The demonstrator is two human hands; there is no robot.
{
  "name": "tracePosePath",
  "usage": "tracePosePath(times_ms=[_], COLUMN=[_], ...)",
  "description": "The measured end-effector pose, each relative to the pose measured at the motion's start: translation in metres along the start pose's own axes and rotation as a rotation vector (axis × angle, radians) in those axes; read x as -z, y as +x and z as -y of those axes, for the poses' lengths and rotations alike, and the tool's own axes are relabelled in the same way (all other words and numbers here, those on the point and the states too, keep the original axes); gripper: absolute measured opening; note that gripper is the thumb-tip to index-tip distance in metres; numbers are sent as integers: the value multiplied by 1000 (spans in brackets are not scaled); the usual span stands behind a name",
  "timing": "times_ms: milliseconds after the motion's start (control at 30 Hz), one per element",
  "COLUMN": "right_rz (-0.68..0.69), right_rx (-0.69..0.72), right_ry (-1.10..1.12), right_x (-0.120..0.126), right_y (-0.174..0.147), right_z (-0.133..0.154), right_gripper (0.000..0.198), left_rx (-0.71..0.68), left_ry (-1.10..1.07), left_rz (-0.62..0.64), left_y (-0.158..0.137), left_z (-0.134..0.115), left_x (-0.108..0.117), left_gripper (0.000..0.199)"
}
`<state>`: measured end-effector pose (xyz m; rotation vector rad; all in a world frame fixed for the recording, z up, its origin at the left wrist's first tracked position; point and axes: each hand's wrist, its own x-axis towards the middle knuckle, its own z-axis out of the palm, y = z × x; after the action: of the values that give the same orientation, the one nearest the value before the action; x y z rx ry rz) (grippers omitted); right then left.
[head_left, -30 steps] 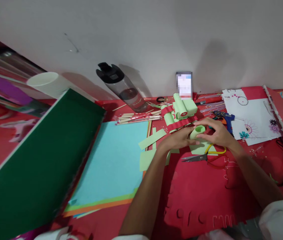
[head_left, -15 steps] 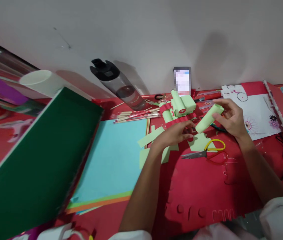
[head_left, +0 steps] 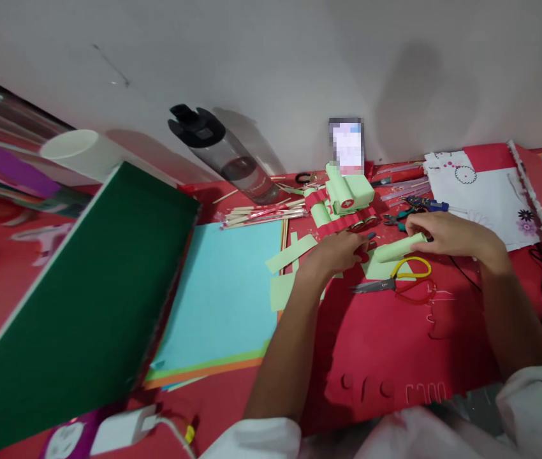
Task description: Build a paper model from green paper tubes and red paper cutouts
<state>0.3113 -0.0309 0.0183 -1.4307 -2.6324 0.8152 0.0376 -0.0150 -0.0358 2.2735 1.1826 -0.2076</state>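
Observation:
A rolled light-green paper tube (head_left: 400,247) slants low over the mat, above a piece of green paper (head_left: 375,271). My right hand (head_left: 450,234) grips the tube's right end between bent fingers. Close to its other end, my left hand (head_left: 335,252) is low with fingers curled; a small dark tip shows beside them, but what they hold is hidden. Just below the tube lie scissors (head_left: 386,285) with one yellow and one red handle. Behind my left hand stands a green and red paper model (head_left: 347,194) made of rolls and a box.
Green paper strips (head_left: 291,254) and a stack of coloured sheets (head_left: 223,287) lie left. A tilted bottle (head_left: 237,166), wooden sticks (head_left: 261,213) and a phone (head_left: 349,145) are near the wall. Pliers (head_left: 395,221) lie behind my right hand. A green board (head_left: 94,306) rises left.
My right hand has lowered the paper tube toward the mat and shifted its grip to the right end. My left hand has curled its fingers. Pliers behind the right hand show more now.

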Motion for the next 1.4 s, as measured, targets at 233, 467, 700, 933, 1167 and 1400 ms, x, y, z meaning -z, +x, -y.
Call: tracePosePath(times_ms=[233,467,700,933,1167,1400], right_rz=[125,91,3,-1,-299,-400], right_rx=[-161,-43,-9,57,76,117], right_ry=[-213,-275,-300,-156,112,399], right_x=[-6,-35,-53,-16,-9,-40], right_y=[-9,7,17,8,7,33], right_z=[6,24,19,19,25,41], right_gripper=[14,33,34,21,42,46], left_rx=[34,27,22,36,37,-8], left_ry=[20,70,84,83,-52,-161], left_rz=[15,8,31,53,75,145], left_y=[2,1,-1,-4,-14,-36], left_z=[2,-5,-12,-17,-8,11], left_x=[-4,-2,2,6,11,21], left_gripper=[5,6,10,16,22,12])
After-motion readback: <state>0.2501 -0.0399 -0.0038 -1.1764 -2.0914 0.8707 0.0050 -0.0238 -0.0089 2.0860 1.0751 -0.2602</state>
